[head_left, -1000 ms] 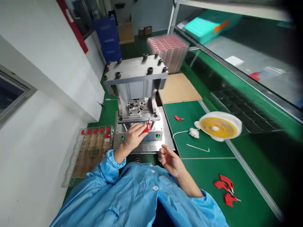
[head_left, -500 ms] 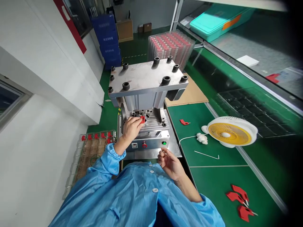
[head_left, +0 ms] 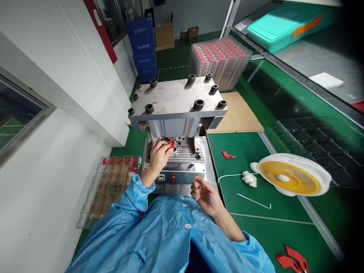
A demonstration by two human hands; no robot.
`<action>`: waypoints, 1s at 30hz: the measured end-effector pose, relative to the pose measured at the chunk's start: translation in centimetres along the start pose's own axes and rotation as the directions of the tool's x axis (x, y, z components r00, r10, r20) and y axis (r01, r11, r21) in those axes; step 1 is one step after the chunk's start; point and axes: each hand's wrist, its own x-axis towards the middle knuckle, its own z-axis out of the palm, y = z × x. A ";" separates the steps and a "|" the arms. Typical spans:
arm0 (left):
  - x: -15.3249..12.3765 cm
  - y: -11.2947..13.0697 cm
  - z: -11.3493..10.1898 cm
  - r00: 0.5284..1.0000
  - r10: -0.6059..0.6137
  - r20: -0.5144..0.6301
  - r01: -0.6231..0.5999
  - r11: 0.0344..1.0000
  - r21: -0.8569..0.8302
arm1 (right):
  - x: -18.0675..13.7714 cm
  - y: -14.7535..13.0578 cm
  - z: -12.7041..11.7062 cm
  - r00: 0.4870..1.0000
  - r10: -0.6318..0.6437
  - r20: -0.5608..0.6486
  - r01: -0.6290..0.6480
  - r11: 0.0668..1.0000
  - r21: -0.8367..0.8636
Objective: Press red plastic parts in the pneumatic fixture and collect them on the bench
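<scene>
My left hand (head_left: 159, 156) reaches under the raised upper block of a metal press (head_left: 178, 99). Its thumb and fingers are closed on a small red plastic part (head_left: 171, 143), which is at the metal fixture on the ribbed bed (head_left: 184, 153). Whether the part rests fully in the fixture, I cannot tell. My right hand (head_left: 207, 197) is at the right end of the press's front panel (head_left: 182, 177), palm up with curled fingers and nothing visible in them. It covers the spot of the green button. A red button (head_left: 173, 178) shows left of it.
On the green table lie a red part with a metal pin (head_left: 228, 155), a hex key (head_left: 254, 201), a white-yellow fan (head_left: 290, 174), a bundled cord (head_left: 249, 178) and more red parts (head_left: 292, 259). A clear tray (head_left: 93, 197) with red parts stands left; stacked trays (head_left: 220, 60) stand behind.
My right hand has moved slightly up to the panel, and the green button is now hidden. My left hand stays at the red part. The view has shifted a little.
</scene>
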 end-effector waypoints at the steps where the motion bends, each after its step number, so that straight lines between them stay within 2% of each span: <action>1: 0.1 0.0 0.1 1.000 -0.002 -0.002 0.002 1.000 -0.001 | 0.1 -0.1 0.0 1.000 0.008 0.002 -0.008 1.000 0.004; 8: 0.0 0.5 -0.4 1.000 -0.004 -0.004 0.005 0.999 0.034 | 0.8 -0.1 0.3 0.998 0.060 0.022 -0.061 0.998 0.020; 13: 0.0 0.6 -0.6 1.000 -0.010 0.021 0.009 0.997 0.073 | 1.0 -0.3 0.5 0.999 0.045 0.023 -0.044 0.998 -0.037; 18: -0.4 0.5 -0.5 0.999 0.047 0.015 -0.048 0.997 0.066 | 1.6 -0.8 -0.2 0.994 -0.090 -0.062 0.076 0.977 -0.198; 21: -2.0 0.2 -1.2 0.997 0.076 0.005 -0.077 0.996 0.056 | 3.0 -1.2 -2.1 0.969 -0.220 -0.112 0.166 0.917 -0.364; 23: -4.3 -0.5 -1.8 0.997 0.036 -0.067 -0.032 0.997 0.070 | 4.3 -1.5 -4.2 0.921 -0.357 -0.158 0.214 0.800 -0.561; 24: -5.9 -1.1 -2.1 0.992 -0.012 -0.124 0.022 0.996 0.084 | 5.0 -1.7 -5.5 0.882 -0.437 -0.177 0.212 0.703 -0.679; 26: -9.6 -3.0 -2.2 0.957 -0.166 -0.238 0.196 0.975 0.106 | 6.3 -1.8 -8.3 0.800 -0.569 -0.190 0.110 0.450 -0.886; 27: -11.6 -4.2 -2.1 0.927 -0.266 -0.264 0.303 0.947 0.109 | 6.8 -1.7 -9.7 0.779 -0.602 -0.175 0.031 0.316 -0.948; 28: -13.6 -5.4 -1.7 0.893 -0.373 -0.252 0.410 0.905 0.113 | 7.2 -1.5 -11.0 0.773 -0.617 -0.147 -0.038 0.186 -0.982; 30: -17.3 -7.8 -0.5 0.809 -0.576 -0.114 0.588 0.796 0.147 | 7.7 -1.0 -13.2 0.784 -0.615 -0.079 -0.123 -0.030 -0.992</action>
